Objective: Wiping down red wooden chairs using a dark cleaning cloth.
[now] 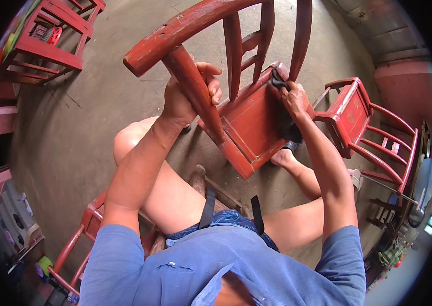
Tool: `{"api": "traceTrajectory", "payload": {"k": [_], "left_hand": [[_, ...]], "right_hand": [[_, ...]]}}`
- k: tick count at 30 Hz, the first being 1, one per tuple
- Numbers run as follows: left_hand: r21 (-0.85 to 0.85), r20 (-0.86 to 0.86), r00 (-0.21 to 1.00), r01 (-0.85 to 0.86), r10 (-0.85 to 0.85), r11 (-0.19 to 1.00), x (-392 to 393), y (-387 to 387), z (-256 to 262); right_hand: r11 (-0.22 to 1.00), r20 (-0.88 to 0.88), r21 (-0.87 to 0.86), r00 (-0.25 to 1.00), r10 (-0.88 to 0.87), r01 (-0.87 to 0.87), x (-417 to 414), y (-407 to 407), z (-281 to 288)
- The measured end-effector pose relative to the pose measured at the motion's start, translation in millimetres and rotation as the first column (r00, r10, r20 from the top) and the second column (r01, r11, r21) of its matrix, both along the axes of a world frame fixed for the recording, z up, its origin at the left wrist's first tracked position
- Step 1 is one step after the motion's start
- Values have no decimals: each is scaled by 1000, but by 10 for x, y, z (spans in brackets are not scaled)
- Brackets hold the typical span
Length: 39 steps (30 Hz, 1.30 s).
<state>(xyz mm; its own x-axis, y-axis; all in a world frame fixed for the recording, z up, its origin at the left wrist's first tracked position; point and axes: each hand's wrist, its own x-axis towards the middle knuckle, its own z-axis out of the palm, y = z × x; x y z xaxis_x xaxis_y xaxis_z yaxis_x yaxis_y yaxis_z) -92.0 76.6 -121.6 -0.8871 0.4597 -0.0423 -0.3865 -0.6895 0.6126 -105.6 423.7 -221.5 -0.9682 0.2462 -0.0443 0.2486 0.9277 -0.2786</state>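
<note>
A red wooden chair (pixel 252 126) is held tilted in front of me, its seat panel facing up and its curved top rail near the upper edge of the view. My left hand (pixel 197 90) is wrapped around one round red post of the chair, just below the rail. At the far right corner of the seat, my right hand (pixel 296 97) grips a dark cloth (pixel 278 79) pressed against the wood near the base of another post. More dark cloth or a dark shadow shows under my right wrist; which one I cannot tell. The paint on the rail is worn and chipped.
Another red chair (pixel 353 111) lies tipped at the right. A red wooden frame (pixel 49 53) with a basket-like item stands at the upper left. Part of another red chair (pixel 67 244) is behind my left side. Concrete floor (pixel 86 114) surrounds my legs.
</note>
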Motion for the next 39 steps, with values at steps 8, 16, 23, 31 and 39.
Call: {"api": "traceTrajectory", "payload": {"k": [8,16,23,31,39], "left_hand": [[49,58,998,-43,40,998,29,26,54],[58,44,999,-20,18,998,46,5,26],[26,59,997,-56,54,998,89,-16,36],[10,71,997,-32,31,999,66,30,94],[20,66,998,-9,8,1000,47,17,51]], "right_hand": [[996,15,89,1000,-5,3,-93,-593,-184],[952,43,-56,951,305,-302,194,-670,-130],[745,23,-171,753,658,-645,785,-1169,82],[978,16,113,984,176,-177,-12,-311,-150],[992,28,-71,994,104,-102,369,-919,-187]]}}
